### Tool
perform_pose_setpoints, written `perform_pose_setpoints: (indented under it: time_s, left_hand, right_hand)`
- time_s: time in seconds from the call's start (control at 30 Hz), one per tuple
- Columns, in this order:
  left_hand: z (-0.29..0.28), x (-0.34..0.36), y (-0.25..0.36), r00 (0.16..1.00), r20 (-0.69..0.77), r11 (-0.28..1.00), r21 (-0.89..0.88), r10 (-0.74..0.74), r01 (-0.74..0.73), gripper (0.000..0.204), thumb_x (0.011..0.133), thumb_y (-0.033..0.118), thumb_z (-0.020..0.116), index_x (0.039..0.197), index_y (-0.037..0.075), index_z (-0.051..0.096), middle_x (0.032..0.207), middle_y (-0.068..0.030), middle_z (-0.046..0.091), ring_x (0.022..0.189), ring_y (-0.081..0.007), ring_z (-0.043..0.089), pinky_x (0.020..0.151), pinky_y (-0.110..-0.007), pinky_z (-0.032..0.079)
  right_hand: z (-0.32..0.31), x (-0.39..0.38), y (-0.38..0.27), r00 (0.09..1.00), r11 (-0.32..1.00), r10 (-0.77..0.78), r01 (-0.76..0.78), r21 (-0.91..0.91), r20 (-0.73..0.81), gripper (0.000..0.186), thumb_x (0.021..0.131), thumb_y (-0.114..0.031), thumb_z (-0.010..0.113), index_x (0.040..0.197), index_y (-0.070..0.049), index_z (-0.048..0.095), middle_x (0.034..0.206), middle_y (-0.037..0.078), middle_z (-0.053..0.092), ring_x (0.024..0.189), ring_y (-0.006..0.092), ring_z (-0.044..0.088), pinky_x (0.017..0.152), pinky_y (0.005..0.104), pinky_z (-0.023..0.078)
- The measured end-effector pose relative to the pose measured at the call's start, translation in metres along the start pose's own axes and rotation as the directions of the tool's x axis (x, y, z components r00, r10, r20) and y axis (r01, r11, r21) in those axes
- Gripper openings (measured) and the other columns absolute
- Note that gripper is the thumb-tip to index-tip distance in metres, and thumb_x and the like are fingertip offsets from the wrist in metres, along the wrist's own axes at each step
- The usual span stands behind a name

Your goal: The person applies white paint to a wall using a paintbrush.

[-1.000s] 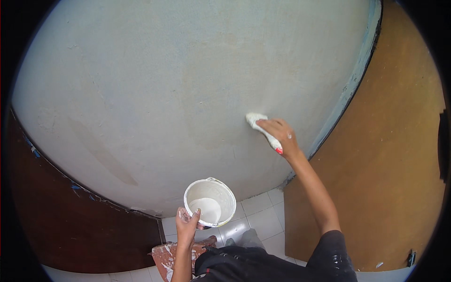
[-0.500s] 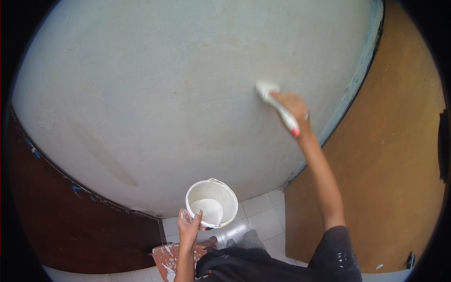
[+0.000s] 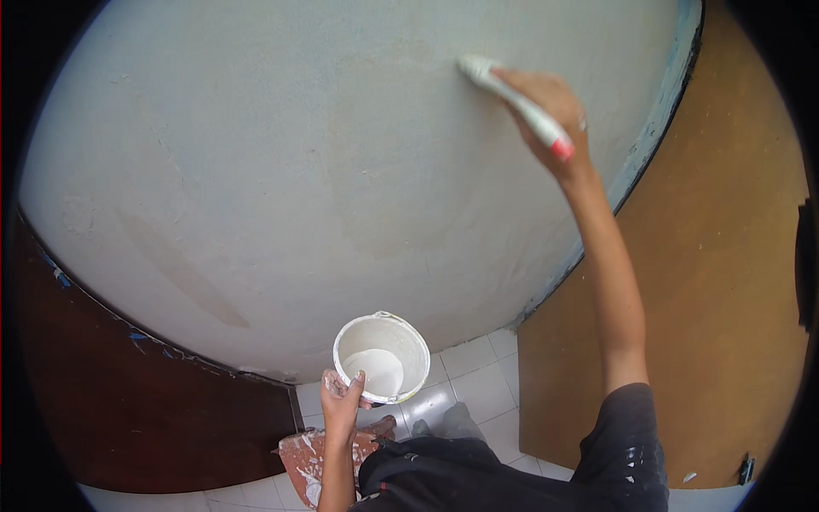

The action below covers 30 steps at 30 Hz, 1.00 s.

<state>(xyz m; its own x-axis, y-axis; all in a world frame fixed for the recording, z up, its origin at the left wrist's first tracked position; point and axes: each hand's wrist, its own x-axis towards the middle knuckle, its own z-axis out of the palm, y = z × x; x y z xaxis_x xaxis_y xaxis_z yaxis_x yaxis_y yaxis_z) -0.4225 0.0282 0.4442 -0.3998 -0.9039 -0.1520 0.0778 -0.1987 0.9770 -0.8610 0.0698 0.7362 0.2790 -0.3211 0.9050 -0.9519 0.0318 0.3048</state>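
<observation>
My right hand is raised high on the right, closed round a paintbrush with a white handle and a red end. The pale bristles lie against the whitish wall. Low in the middle, my left hand grips the near rim of a white bucket, thumb over the edge and fingers outside. White paint covers the bucket's bottom. A darker, beige-grey patch shows on the wall just left of and below the brush.
A brown door stands at the right, a dark red-brown door at the left. Below the bucket are white floor tiles and a paint-spattered reddish-brown surface beside my left forearm.
My right hand has carried the brush upward along the wall, its arm reaching farther. The bucket in my left hand has shifted slightly up in view.
</observation>
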Motion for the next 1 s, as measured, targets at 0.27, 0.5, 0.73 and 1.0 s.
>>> perform_pose_setpoints:
  time_s: [0.27,0.5,0.73,1.0]
  left_hand:
    - [-0.002,0.002,-0.006,0.999,-0.003,0.998,0.057,-0.037,0.037,0.021,0.097,0.009,0.074,0.1,0.003,0.054,0.082,-0.0054,0.062,0.057,-0.0106,0.061,0.044,-0.024,0.048]
    - [-0.005,0.002,-0.004,1.0,-0.013,0.998,0.06,-0.012,0.013,0.021,0.097,0.01,0.074,0.098,0.004,0.053,0.08,-0.0047,0.061,0.056,-0.01,0.059,0.044,-0.024,0.048]
    - [-0.003,0.002,-0.003,0.998,-0.012,0.998,0.041,-0.054,0.054,0.024,0.097,0.005,0.073,0.098,0.004,0.05,0.084,-0.0059,0.06,0.056,-0.0107,0.059,0.043,-0.023,0.05]
    - [-0.006,0.001,-0.007,0.998,0.003,0.997,0.042,-0.057,0.057,0.025,0.097,0.005,0.074,0.098,0.004,0.049,0.084,-0.0057,0.06,0.056,-0.0108,0.06,0.043,-0.024,0.051]
  right_hand:
    - [0.046,-0.215,-0.104,0.88,0.939,0.232,-0.314,0.14,0.413,0.048,0.08,-0.002,0.07,0.127,-0.015,0.074,0.127,0.006,0.074,0.112,0.0297,0.07,0.095,0.0395,0.056]
    - [0.037,-0.129,-0.057,0.953,0.948,0.239,-0.271,0.168,0.188,0.042,0.081,-0.005,0.073,0.122,-0.01,0.075,0.123,0.006,0.076,0.103,0.0282,0.07,0.091,0.0369,0.055]
    - [0.061,-0.191,-0.102,0.938,0.951,0.277,-0.298,0.08,0.207,0.043,0.083,-0.006,0.069,0.125,-0.014,0.075,0.124,0.005,0.075,0.104,0.0293,0.069,0.092,0.0386,0.056]
    - [0.064,-0.237,-0.106,0.857,0.886,0.288,-0.408,0.221,0.427,0.038,0.084,-0.005,0.071,0.121,-0.013,0.076,0.121,0.004,0.076,0.105,0.0284,0.07,0.093,0.0392,0.056]
